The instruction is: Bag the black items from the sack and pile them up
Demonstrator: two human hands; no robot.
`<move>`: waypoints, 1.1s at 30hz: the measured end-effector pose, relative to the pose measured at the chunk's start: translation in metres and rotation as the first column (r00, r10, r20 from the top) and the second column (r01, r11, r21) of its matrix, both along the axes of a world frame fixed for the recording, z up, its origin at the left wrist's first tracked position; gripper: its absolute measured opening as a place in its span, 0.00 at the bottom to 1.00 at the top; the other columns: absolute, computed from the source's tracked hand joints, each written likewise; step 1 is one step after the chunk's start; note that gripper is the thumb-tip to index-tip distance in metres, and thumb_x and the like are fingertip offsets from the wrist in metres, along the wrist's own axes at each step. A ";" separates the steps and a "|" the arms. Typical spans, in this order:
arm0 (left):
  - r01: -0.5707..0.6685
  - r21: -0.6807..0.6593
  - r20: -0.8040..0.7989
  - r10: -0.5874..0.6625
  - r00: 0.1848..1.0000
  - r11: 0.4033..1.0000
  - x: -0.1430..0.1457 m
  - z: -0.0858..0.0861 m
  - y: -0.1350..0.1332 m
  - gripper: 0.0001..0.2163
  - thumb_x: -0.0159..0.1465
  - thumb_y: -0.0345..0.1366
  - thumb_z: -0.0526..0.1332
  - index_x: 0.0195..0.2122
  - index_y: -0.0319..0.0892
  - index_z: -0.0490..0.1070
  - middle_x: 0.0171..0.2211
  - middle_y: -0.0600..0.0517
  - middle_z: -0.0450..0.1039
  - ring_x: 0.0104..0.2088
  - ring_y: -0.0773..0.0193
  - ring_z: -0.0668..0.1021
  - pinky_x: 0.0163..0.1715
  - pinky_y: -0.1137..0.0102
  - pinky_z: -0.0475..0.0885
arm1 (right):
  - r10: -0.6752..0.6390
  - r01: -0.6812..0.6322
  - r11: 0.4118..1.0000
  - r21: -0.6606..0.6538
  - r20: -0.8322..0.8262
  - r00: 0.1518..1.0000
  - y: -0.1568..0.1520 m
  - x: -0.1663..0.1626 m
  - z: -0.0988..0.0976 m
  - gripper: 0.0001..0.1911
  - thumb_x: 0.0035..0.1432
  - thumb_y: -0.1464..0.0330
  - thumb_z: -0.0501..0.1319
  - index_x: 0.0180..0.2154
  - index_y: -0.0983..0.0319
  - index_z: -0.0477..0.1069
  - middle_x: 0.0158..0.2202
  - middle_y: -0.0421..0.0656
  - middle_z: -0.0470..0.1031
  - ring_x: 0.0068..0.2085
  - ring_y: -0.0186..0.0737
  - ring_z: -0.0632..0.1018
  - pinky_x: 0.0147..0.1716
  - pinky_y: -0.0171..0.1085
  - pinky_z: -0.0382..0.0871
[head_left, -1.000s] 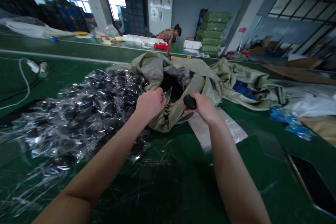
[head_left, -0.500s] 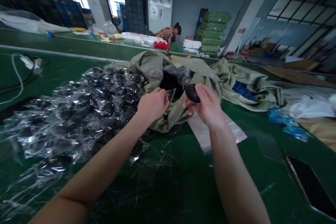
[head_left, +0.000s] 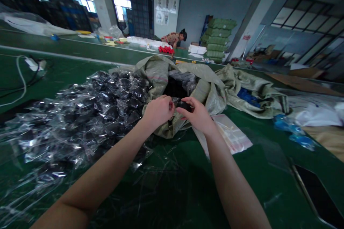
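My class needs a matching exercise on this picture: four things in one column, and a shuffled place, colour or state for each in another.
1. dark rounded object
2. heap of wrapped items
3. phone
4. small pile on the far side

A. bright red
B. at the picture's lower right
C. held in the right hand
D. left of the open sack

Pairs: 1-C, 2-D, 3-B, 4-A

1 head cam, facing fwd + down over green table (head_left: 67, 66); hands (head_left: 158, 112) near, ctr; back wall (head_left: 197, 3) far.
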State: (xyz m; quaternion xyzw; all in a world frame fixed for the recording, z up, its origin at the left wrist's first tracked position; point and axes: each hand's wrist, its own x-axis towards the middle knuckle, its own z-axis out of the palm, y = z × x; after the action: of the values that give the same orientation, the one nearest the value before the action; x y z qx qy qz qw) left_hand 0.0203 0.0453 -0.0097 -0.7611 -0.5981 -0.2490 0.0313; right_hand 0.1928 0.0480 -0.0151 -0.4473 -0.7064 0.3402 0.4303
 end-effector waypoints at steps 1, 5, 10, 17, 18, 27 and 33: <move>0.017 -0.002 0.023 -0.017 1.000 1.000 -0.001 0.000 0.001 0.10 0.64 0.38 0.55 0.37 0.41 0.74 0.39 0.45 0.77 0.39 0.56 0.79 0.40 0.66 0.71 | -0.015 0.011 0.999 0.049 0.077 0.997 -0.001 0.001 0.001 0.19 0.51 0.61 0.67 0.45 0.59 0.71 0.43 0.43 0.77 0.40 0.43 0.80 0.37 0.42 0.78; 0.101 -0.008 0.091 -0.100 0.991 0.995 -0.003 -0.001 0.005 0.10 0.62 0.38 0.55 0.34 0.41 0.74 0.35 0.47 0.78 0.37 0.57 0.79 0.40 0.66 0.72 | -0.092 0.053 0.988 0.148 0.274 0.957 -0.003 0.001 0.005 0.19 0.50 0.66 0.68 0.46 0.60 0.75 0.45 0.46 0.80 0.47 0.47 0.79 0.50 0.48 0.72; 0.125 -0.003 0.114 -0.124 0.986 0.992 -0.002 -0.002 0.006 0.10 0.62 0.38 0.55 0.35 0.41 0.74 0.36 0.47 0.78 0.38 0.57 0.79 0.41 0.66 0.72 | -0.104 0.051 0.985 0.165 0.331 0.938 -0.002 -0.001 0.003 0.24 0.52 0.73 0.61 0.53 0.64 0.72 0.51 0.50 0.77 0.51 0.47 0.77 0.54 0.46 0.69; 0.103 0.010 0.095 -0.103 0.990 0.995 -0.003 -0.002 0.006 0.10 0.62 0.38 0.55 0.34 0.41 0.74 0.36 0.46 0.78 0.37 0.57 0.79 0.40 0.65 0.72 | -0.153 0.123 0.982 0.142 0.233 0.960 0.001 -0.001 -0.001 0.24 0.51 0.69 0.66 0.51 0.65 0.70 0.48 0.51 0.78 0.43 0.45 0.81 0.46 0.45 0.75; 0.096 0.007 0.094 -0.096 0.991 0.995 -0.003 -0.002 0.006 0.10 0.62 0.37 0.55 0.34 0.41 0.74 0.36 0.46 0.78 0.37 0.57 0.79 0.40 0.66 0.72 | -0.154 0.127 0.983 0.131 0.220 0.963 0.001 -0.001 -0.002 0.23 0.51 0.67 0.67 0.50 0.65 0.71 0.46 0.50 0.79 0.40 0.44 0.81 0.44 0.44 0.75; 0.114 -0.001 0.112 -0.113 0.987 0.993 -0.003 -0.004 0.008 0.10 0.62 0.38 0.55 0.35 0.41 0.74 0.36 0.46 0.78 0.37 0.57 0.79 0.41 0.66 0.72 | -0.196 0.174 0.975 0.141 0.162 0.967 0.005 -0.001 -0.006 0.19 0.48 0.68 0.67 0.44 0.64 0.72 0.42 0.48 0.79 0.38 0.41 0.80 0.42 0.42 0.76; 0.126 0.039 0.192 -0.131 0.973 0.991 -0.005 -0.002 0.008 0.11 0.63 0.39 0.54 0.34 0.40 0.74 0.32 0.47 0.78 0.32 0.60 0.77 0.36 0.68 0.70 | -0.201 0.189 0.972 0.137 0.077 0.977 0.009 -0.002 -0.011 0.18 0.48 0.62 0.68 0.41 0.62 0.75 0.46 0.48 0.77 0.48 0.46 0.77 0.42 0.43 0.76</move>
State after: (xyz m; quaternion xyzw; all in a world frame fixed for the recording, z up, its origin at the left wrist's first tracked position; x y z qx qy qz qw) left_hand 0.0151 0.0536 -0.0121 -0.7698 -0.5445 -0.3314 -0.0332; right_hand 0.1906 0.0566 -0.0258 -0.5008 -0.6981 0.2294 0.4573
